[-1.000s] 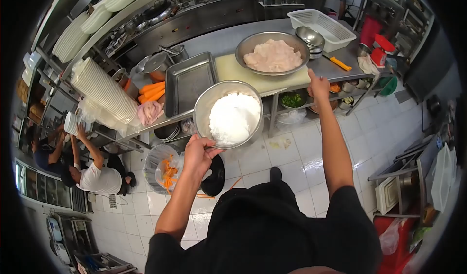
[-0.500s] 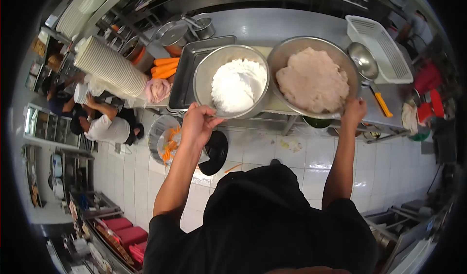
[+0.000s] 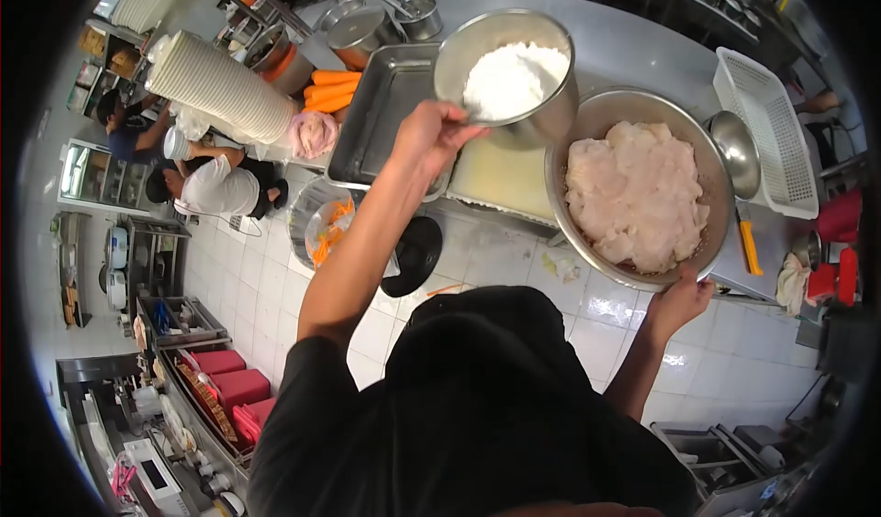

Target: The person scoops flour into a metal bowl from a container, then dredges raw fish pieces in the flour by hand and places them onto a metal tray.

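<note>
My left hand [image 3: 433, 141] grips the near rim of a metal bowl [image 3: 549, 124], its fingers pinched over the edge. White powder [image 3: 516, 82] lies in that bowl, which is tilted and raised over a white cutting board [image 3: 503, 179]. On the right, my right hand [image 3: 679, 304] holds the near rim of a wider metal bowl [image 3: 721, 196] full of pale raw meat [image 3: 635, 196]. The meat looks like chicken, in a flattened heap. Left of the board sits a dark metal tray [image 3: 367, 141].
Carrots [image 3: 332, 91], a tall stack of pale containers [image 3: 220, 90] and pots [image 3: 360, 33] stand at the left. Rightward are a metal ladle-like bowl [image 3: 736, 155], a white plastic basket [image 3: 769, 141] and a yellow-handled knife [image 3: 751, 246]. Two people [image 3: 216, 182] are behind at left.
The powder bowl has moved up and to the right, tilting more. The meat bowl has come nearer and rightward in view, and the cutting board now shows between them. The camera view has shifted too.
</note>
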Demonstrator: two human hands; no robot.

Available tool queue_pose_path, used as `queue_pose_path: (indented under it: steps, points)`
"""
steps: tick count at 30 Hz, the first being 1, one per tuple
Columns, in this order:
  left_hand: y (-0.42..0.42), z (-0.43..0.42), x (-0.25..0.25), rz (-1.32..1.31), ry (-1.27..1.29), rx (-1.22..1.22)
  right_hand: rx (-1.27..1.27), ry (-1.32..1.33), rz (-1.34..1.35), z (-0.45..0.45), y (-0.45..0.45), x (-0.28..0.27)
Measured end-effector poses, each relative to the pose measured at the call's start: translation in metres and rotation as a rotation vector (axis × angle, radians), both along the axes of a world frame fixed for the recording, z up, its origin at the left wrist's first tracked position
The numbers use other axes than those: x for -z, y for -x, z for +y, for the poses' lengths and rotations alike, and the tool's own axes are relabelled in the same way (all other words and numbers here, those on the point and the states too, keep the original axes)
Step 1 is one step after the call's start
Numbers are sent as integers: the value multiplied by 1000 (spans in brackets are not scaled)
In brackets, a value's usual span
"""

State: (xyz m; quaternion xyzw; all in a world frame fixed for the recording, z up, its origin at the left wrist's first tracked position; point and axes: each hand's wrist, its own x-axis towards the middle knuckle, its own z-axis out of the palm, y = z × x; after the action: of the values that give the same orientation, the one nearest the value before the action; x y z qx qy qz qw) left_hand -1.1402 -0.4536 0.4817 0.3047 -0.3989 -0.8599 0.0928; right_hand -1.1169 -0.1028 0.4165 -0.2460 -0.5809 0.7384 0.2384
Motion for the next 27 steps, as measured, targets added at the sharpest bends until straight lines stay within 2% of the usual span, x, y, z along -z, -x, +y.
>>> queue_pose_path:
  steps: [6,11,15,18,21,25,27]
  points:
    - [18,-16,10,48,106,78,83,-97,-22,29,21,13]
    - [32,-27,47,-18,-70,115,207,-95,-6,3,11,8]
    - [35,-31,60,0,-11,273,126,-77,21,8,8,18]
    - [29,-41,58,35,135,300,39,-62,35,16,7,18]
    - [27,-47,49,1,177,325,-32,-51,35,11,9,8]
    - [23,-62,58,-8,257,498,-78,6,45,19,17,9]
    - [3,-41,36,227,1197,117,-88,28,39,14,17,5]
